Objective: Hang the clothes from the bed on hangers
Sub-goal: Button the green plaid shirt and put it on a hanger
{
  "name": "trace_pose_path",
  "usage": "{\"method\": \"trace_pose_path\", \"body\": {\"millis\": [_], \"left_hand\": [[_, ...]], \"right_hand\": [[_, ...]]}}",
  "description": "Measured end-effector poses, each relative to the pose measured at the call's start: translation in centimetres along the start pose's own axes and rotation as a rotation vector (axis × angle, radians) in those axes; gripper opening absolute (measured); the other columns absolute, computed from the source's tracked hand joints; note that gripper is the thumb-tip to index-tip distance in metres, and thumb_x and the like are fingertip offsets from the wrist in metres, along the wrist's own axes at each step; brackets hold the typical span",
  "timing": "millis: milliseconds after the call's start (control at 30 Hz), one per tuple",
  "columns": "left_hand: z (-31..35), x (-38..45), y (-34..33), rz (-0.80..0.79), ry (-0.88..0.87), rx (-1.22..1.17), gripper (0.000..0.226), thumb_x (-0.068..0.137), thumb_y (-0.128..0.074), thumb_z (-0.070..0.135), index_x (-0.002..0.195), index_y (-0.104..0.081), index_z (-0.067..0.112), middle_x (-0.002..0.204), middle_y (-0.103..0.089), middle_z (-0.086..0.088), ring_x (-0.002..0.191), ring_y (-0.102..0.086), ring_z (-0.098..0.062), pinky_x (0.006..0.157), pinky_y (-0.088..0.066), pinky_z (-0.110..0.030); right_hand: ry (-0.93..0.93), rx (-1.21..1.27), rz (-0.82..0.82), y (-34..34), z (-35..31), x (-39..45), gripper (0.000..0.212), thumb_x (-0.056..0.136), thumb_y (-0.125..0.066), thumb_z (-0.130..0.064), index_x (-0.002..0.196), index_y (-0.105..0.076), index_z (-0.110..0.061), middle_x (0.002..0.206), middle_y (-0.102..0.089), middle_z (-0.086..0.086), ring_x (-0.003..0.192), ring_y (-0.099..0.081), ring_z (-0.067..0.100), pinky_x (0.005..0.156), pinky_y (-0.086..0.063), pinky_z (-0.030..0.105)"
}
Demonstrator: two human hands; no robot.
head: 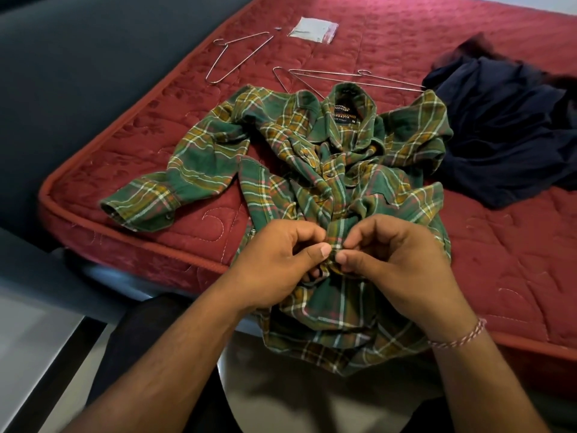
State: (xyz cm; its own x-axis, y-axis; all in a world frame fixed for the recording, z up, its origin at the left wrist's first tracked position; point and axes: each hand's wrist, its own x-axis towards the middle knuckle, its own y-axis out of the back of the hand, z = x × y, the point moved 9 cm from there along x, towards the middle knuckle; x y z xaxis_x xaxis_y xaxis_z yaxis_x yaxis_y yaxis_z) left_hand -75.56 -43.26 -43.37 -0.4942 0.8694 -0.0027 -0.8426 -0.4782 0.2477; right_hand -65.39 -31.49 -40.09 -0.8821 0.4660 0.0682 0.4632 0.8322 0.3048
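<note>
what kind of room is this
Most likely a bedroom: a bare red quilted mattress holds a green plaid shirt, a dark garment and loose wire hangers.

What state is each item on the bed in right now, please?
Plaid shirt: crumpled, not hung, hem over mattress edge.
Left hand: pinching shirt placket.
Right hand: pinching shirt placket.
Wire hangers: unused, lying flat.
Dark garment: heaped, not hung.

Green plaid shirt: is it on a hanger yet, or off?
Off. The green plaid shirt lies crumpled on the mattress; wire hangers lie bare beyond its collar.
</note>
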Motion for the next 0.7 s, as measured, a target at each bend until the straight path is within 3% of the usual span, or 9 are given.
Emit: {"method": "trace_pose_path", "body": {"millis": [133,200,233,333,400,467,600,700], "left_hand": [[1.5,-0.2,-0.3,-0.064,-0.122,0.234,0.02,0.101,-0.062,0.008,0.083,-0.064,0.016,0.079,-0.062,0.007,0.076,-0.062,-0.006,0.069,-0.047,-0.024],[3.0,-0.8,-0.3,-0.006,-0.255,0.449,0.013,0.098,-0.065,0.015,0.089,-0.063,0.024,0.088,-0.058,0.012,0.086,-0.057,-0.007,0.073,-0.044,-0.026],[3.5,-1.4,-0.2,0.031,-0.33,0.545,0.002,0.096,-0.066,0.021,0.096,-0.065,0.022,0.096,-0.059,0.012,0.093,-0.055,-0.007,0.078,-0.045,-0.027],[2.8,-2.9,0.6,0.049,-0.385,0.783,0.039,0.093,-0.067,0.047,0.122,-0.069,0.022,0.125,-0.059,0.01,0.119,-0.052,-0.011,0.097,-0.045,-0.033],[1.8,-3.3,1.3,-0.012,-0.366,0.834,0.043,0.094,-0.064,0.055,0.127,-0.068,0.028,0.135,-0.056,0.011,0.128,-0.049,-0.01,0.101,-0.044,-0.037],[1.6,-3.3,1.6,-0.041,-0.395,0.817,0.029,0.099,-0.062,0.047,0.12,-0.07,0.03,0.134,-0.058,0.011,0.126,-0.051,-0.011,0.1,-0.046,-0.04],[4.4,-2.6,4.4,0.126,-0.449,0.474,0.008,0.096,-0.069,0.02,0.1,-0.075,0.018,0.107,-0.071,0.008,0.104,-0.067,-0.014,0.088,-0.053,-0.036],[7.6,-0.4,8.5,0.188,-0.437,0.327,0.006,0.092,-0.074,0.029,0.092,-0.077,0.024,0.091,-0.074,0.008,0.089,-0.072,-0.014,0.079,-0.053,-0.025]], "right_hand": [[0.224,-0.35,0.117,0.3,-2.7,-0.6,0.032,0.07,-0.086,-0.046,0.078,-0.067,-0.022,0.067,-0.067,-0.007,0.063,-0.066,0.012,0.053,-0.051,0.02],[0.341,-0.446,0.114,0.1,-3.9,-0.9,0.031,0.078,-0.083,-0.05,0.081,-0.066,-0.024,0.071,-0.065,-0.011,0.066,-0.064,0.011,0.054,-0.05,0.024],[0.38,-0.461,0.078,0.2,-4.1,-1.0,0.03,0.082,-0.081,-0.051,0.084,-0.067,-0.025,0.076,-0.066,-0.013,0.07,-0.065,0.01,0.057,-0.052,0.027],[0.436,-0.687,-0.106,0.8,-3.3,-0.9,0.04,0.083,-0.071,-0.063,0.101,-0.072,-0.028,0.105,-0.066,-0.015,0.101,-0.063,0.006,0.083,-0.055,0.031],[0.464,-0.867,-0.236,0.6,-2.2,-0.8,0.042,0.086,-0.068,-0.064,0.111,-0.074,-0.031,0.12,-0.061,-0.013,0.114,-0.057,0.01,0.095,-0.052,0.036],[0.53,-0.868,-0.29,0.3,-2.2,-1.1,0.028,0.092,-0.07,-0.05,0.109,-0.075,-0.029,0.119,-0.064,-0.011,0.111,-0.059,0.011,0.094,-0.052,0.039],[0.515,-0.545,-0.167,2.6,-5.1,-0.9,0.016,0.094,-0.073,-0.034,0.1,-0.077,-0.02,0.096,-0.073,-0.016,0.089,-0.07,0.004,0.076,-0.055,0.023],[0.42,-0.447,-0.074,6.4,-7.9,1.1,0.013,0.09,-0.079,-0.033,0.091,-0.078,-0.02,0.085,-0.075,-0.011,0.076,-0.073,0.007,0.064,-0.055,0.022]]}}
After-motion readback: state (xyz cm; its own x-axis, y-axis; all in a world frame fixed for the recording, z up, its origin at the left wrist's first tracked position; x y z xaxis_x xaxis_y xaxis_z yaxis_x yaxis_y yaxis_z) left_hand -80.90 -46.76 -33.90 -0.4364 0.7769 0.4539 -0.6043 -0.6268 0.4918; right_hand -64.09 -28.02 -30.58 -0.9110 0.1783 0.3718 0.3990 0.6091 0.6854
